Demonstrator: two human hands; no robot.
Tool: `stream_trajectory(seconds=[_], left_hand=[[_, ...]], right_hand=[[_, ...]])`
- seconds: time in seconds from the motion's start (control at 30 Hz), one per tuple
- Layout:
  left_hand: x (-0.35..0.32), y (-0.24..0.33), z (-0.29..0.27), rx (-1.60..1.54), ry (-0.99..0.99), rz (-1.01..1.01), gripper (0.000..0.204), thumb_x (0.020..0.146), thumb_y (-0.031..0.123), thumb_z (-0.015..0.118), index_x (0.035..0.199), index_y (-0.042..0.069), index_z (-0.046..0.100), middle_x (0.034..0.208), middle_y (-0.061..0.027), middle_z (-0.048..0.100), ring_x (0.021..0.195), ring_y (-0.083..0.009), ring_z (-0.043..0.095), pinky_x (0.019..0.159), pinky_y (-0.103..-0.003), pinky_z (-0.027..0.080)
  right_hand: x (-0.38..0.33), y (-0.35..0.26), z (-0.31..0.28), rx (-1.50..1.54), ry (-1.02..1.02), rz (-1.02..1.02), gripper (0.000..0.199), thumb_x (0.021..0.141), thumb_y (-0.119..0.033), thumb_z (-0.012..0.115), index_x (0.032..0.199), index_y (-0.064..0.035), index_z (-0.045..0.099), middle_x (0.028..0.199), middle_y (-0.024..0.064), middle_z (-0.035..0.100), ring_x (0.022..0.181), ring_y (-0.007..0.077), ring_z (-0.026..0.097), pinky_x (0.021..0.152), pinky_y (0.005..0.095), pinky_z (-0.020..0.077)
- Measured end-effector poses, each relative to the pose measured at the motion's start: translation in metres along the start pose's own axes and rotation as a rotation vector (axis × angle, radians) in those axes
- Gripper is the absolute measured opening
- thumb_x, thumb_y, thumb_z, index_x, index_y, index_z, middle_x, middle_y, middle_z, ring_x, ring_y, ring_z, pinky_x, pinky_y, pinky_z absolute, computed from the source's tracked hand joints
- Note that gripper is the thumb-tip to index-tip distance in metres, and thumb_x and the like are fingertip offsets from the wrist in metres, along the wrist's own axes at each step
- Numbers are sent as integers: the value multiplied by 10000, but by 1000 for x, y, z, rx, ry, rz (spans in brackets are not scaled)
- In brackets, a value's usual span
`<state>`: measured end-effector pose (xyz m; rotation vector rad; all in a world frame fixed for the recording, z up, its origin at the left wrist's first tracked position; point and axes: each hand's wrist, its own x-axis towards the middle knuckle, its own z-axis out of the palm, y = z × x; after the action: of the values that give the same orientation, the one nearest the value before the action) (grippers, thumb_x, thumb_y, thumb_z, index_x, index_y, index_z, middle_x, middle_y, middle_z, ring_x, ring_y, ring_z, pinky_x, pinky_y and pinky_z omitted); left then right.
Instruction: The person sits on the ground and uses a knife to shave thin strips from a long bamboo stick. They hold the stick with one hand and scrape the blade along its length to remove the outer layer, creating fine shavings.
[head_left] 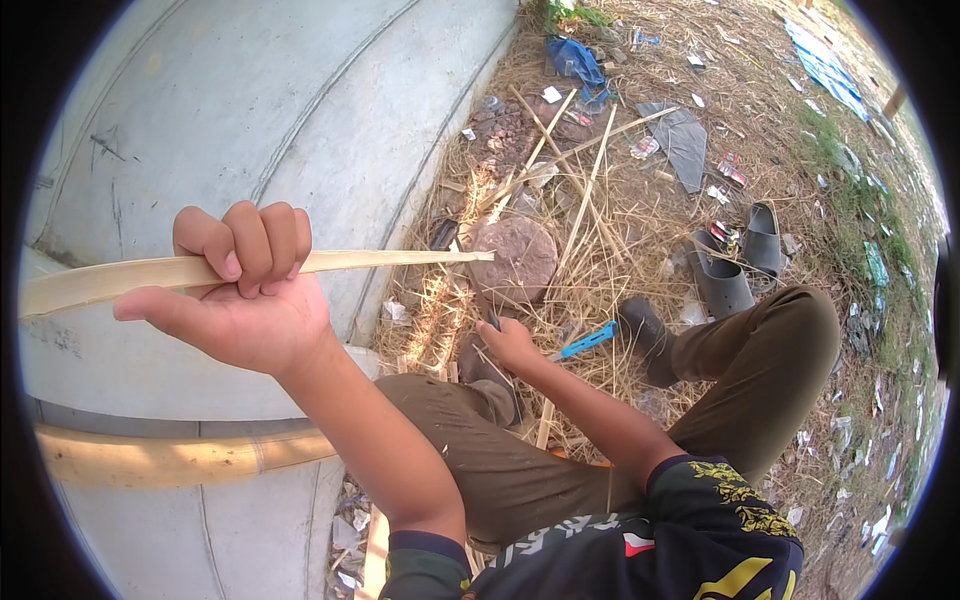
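Note:
My left hand point(262, 305) is raised on the left, its fingers curled round a long pale bamboo strip point(390, 258). One end of the strip runs out to the left rim; its thin tip is over a round, flat reddish-brown block point(517, 258), which may be stone or wood. Lower down, my right hand point(511, 345) is closed on a knife point(482, 300), whose dark narrow blade points up beside the block. Part of the knife is hidden by the hand. Just right of that forearm lies a tool with a bright blue handle point(588, 341), its other end partly covered.
Straw, shavings and several long bamboo sticks point(588, 185) lie around the block. A grey concrete wall point(300, 90) and a thick bamboo pole point(180, 455) are on the left. Grey clogs point(722, 283) stand right of my foot; a blue plastic bag point(576, 62) lies farther off.

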<state>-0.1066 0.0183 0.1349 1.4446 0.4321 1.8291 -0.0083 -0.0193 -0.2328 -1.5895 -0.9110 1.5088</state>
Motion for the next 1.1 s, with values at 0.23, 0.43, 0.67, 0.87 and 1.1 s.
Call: stream_trajectory(seconds=[0.23,0.43,0.67,0.87,1.1], left_hand=[[0,-2,-1,46,97,75,578,950,711,407,766,164,444,590,39,281,535,-97,235,507,-250,217],[5,-5,-6,190,230,221,537,980,631,449,851,115,525,651,23,337,624,-116,347,568,-256,309],[1,-4,0,235,289,239,535,985,593,489,972,61,548,653,25,326,574,-89,330,520,-237,295],[0,-6,6,236,271,234,544,995,602,467,955,65,541,645,26,319,549,-80,304,505,-231,277],[-3,-11,18,229,243,252,532,1002,604,458,911,83,522,631,28,312,554,-80,299,515,-233,266]], right_hand=[[-12,1,4,678,9,474,300,1009,-375,523,936,-92,451,674,43,452,481,160,432,439,356,397],[-25,-24,13,893,281,318,298,1042,-384,473,935,-105,468,683,26,453,521,152,462,473,340,413],[-25,-74,-36,898,-201,478,325,1051,-403,432,914,-110,471,673,-37,448,472,69,410,421,269,367],[-44,-103,-46,972,-511,352,321,1047,-400,443,884,-125,470,616,-58,417,432,51,371,393,237,326],[-46,-100,-29,993,-180,454,305,1055,-380,417,871,-140,452,601,-55,403,441,77,369,422,248,318]])
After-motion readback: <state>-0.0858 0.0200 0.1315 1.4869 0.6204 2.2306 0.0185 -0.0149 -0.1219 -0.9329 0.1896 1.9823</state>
